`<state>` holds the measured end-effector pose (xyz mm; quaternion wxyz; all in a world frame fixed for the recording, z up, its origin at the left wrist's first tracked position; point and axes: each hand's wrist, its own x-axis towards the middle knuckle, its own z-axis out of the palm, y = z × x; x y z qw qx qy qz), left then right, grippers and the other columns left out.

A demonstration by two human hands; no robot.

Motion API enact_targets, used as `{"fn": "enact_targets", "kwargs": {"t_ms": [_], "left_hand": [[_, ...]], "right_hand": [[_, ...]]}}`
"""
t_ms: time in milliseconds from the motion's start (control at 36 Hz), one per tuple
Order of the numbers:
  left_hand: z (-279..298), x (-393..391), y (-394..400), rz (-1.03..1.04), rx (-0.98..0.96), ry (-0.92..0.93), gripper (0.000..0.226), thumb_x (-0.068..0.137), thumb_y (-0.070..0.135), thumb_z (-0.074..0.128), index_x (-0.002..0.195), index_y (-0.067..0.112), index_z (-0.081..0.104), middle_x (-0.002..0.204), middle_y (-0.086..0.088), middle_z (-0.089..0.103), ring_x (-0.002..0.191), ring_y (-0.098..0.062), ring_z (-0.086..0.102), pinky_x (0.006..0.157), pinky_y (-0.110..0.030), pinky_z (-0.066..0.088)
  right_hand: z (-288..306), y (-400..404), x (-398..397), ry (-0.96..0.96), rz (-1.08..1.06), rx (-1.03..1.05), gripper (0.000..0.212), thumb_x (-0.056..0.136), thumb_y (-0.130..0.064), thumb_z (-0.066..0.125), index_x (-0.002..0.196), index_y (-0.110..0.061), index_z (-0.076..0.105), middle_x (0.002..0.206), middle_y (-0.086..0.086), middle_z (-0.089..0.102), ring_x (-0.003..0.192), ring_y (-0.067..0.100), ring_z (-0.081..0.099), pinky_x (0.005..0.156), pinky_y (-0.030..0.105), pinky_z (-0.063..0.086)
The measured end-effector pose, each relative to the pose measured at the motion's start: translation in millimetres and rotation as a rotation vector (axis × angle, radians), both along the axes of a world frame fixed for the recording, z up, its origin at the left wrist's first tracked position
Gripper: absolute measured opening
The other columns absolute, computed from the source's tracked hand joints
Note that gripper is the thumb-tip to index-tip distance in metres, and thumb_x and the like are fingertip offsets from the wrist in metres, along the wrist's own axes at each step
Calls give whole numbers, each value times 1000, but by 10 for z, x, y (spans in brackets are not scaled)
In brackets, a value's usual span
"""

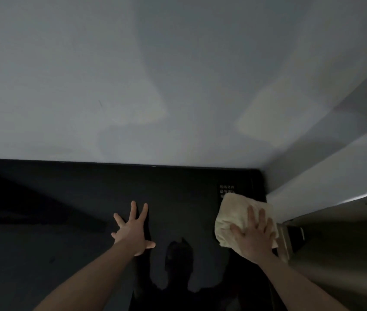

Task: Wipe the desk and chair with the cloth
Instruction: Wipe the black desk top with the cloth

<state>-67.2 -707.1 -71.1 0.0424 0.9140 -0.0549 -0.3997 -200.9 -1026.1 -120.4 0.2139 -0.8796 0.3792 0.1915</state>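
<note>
A glossy black desk fills the lower half of the head view and reflects a dark outline of a person. My left hand lies flat on it near the middle, fingers spread wide. At the desk's far right corner, a cream cloth is bunched on the surface. My right hand presses down on the cloth with straight fingers. No chair shows in this view.
A pale grey wall rises straight behind the desk's back edge. A light wall or panel closes the right side, with a brownish metal-edged ledge beside the cloth. A small white-lettered label sits near the corner.
</note>
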Motion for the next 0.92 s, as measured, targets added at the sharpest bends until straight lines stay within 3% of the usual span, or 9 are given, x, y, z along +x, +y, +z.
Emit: {"fn": "enact_targets", "kwargs": {"t_ms": [167,389,583,806,917], "left_hand": [[-26,21,7,9,-14,14,126,82,46,82,157,46,-19,163,9,-36,150,-53,-17,113,-71,29],[-99,54,-11,59,-38,24,130,78,39,86,157,49,-17,161,13,-38,148,-53,-22,112,-74,26],[-130,77,-10,69,-39,23,133,76,39,88,156,50,-18,160,15,-40,148,-51,-23,111,-75,24],[-121,95,-31,59,-21,22,135,75,41,88,155,50,-20,159,15,-41,148,-53,-23,111,-75,27],[-106,91,-37,54,-16,18,135,74,42,88,155,51,-20,159,17,-40,148,-53,-22,111,-75,28]], "right_hand": [[50,22,319,-40,-111,9,89,94,-71,41,157,-37,-10,166,5,-17,152,37,-12,120,59,-5],[-6,-287,1069,-50,-76,28,87,93,-71,37,159,-34,-7,167,5,-16,152,38,-15,121,58,-9],[3,-131,1428,11,-60,-19,81,98,-64,30,160,-30,-9,166,8,-21,150,45,-19,117,65,-11],[100,278,1559,-14,133,-15,81,98,-59,35,161,-27,-5,167,7,-17,148,48,-20,116,68,-10],[109,505,1594,-28,329,16,82,98,-62,35,160,-30,-7,166,7,-22,149,45,-22,116,65,-11]]}}
